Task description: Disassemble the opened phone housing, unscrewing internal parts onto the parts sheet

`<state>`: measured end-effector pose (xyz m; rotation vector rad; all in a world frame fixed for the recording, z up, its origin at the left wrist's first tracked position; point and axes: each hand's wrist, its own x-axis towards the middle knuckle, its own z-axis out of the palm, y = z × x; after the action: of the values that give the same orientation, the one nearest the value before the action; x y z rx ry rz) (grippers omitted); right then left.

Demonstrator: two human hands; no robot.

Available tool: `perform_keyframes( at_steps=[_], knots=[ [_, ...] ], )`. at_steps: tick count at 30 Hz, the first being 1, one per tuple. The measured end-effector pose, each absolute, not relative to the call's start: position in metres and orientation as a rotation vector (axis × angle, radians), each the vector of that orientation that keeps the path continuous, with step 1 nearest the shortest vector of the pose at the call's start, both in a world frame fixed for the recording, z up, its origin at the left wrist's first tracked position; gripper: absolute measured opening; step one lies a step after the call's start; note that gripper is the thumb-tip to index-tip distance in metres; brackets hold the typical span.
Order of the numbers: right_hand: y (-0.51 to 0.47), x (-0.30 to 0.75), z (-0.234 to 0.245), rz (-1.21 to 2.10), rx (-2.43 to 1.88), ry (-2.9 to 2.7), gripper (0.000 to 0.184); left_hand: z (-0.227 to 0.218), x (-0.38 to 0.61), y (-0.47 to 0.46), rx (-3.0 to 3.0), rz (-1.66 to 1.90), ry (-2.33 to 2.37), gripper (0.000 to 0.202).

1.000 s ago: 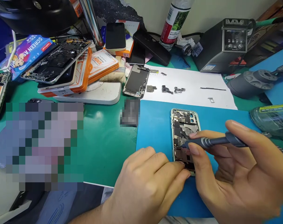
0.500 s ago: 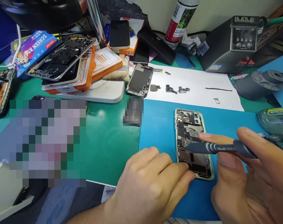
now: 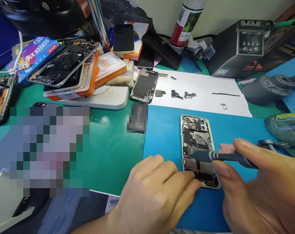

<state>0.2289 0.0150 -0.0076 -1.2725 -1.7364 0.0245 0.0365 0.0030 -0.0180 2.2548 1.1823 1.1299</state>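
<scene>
An opened smartphone with a pale green frame (image 3: 198, 187) lies on the blue mat (image 3: 162, 139), its inner boards showing. My left hand (image 3: 159, 188) is closed at the phone's lower left, fingertips gripping its edge. My right hand (image 3: 256, 182) pinches a dark grey, pen-shaped tool (image 3: 204, 156) between thumb and fingers. The tool slants over the phone, and its fine tip is at the left side of the inner parts, around mid-length. Whether the tip touches a part I cannot tell.
Small phone parts (image 3: 177, 94) and a detached screen (image 3: 144, 85) lie on or beside the white paper (image 3: 203, 84) behind the mat. Stacked boxes (image 3: 108, 68) with phones stand at back left. A spray can (image 3: 186, 26), dark device (image 3: 235, 48) and glass jar (image 3: 287, 130) stand beyond.
My right hand has shifted left a little, its grip on the tool changed, with the index finger drawn back from the phone. The tool's tip moved slightly left. My left hand stays in place.
</scene>
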Motion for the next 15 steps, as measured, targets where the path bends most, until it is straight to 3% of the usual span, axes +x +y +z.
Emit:
perform_keyframes(
  at_steps=[15],
  knots=[
    [0.017,0.220,0.002,0.032,-1.166,-1.762,0.070,-0.017,0.037,0.003,2.264,1.128,1.192,0.021]
  ],
)
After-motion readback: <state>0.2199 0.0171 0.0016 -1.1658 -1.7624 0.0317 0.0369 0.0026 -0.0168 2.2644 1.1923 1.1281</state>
